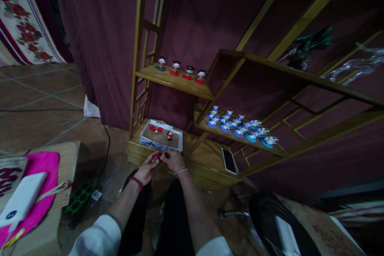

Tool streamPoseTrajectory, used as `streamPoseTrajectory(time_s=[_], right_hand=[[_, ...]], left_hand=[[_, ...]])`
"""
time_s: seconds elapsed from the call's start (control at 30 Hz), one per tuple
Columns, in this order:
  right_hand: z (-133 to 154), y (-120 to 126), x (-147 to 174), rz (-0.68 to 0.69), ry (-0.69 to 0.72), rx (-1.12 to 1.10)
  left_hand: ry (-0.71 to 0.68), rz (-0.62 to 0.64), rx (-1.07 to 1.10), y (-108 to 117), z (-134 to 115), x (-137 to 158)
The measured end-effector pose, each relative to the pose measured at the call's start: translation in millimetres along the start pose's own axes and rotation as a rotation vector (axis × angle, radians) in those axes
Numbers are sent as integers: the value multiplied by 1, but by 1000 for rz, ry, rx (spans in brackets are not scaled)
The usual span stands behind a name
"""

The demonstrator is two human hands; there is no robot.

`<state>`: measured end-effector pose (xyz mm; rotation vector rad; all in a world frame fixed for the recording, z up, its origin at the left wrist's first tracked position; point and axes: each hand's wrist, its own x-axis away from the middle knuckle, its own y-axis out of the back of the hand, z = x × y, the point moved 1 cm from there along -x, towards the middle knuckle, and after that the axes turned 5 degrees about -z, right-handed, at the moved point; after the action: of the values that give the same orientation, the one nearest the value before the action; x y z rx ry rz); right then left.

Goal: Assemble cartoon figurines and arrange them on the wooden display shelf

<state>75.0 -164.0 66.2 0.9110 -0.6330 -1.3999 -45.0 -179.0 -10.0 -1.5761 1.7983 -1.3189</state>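
Note:
Both hands meet in front of a wooden display shelf, holding a small figurine (162, 156) with a black top and a red round base. My left hand (147, 169) is closed on its red base. Fingers of my right hand (175, 162) pinch the dark upper part. Just beyond the hands, a shallow cardboard box (160, 146) with a printed side rests on the lowest shelf. Inside it lie a figurine with red discs (156, 129) and another small red and black figurine (169, 135).
Several red-based figurines (176, 67) line the upper left shelf (177, 83). Several blue and purple figurines (231, 125) crowd the shelf at right. A phone (229, 161) lies on the lowest board. At left are a white power bank (22, 200) and a pink mat (52, 168); a black stool (270, 216) stands right.

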Motion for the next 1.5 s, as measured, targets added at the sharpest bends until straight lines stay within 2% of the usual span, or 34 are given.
streamPoseTrajectory(time_s=[0.33, 0.8, 1.5], right_hand=[[3, 2, 1, 2, -3, -8], [10, 5, 0, 10, 97, 36], [18, 12, 0, 62, 210, 71]], left_hand=[[8, 0, 5, 1, 0, 0], [22, 26, 25, 9, 3, -6], [48, 23, 27, -1, -4, 4]])
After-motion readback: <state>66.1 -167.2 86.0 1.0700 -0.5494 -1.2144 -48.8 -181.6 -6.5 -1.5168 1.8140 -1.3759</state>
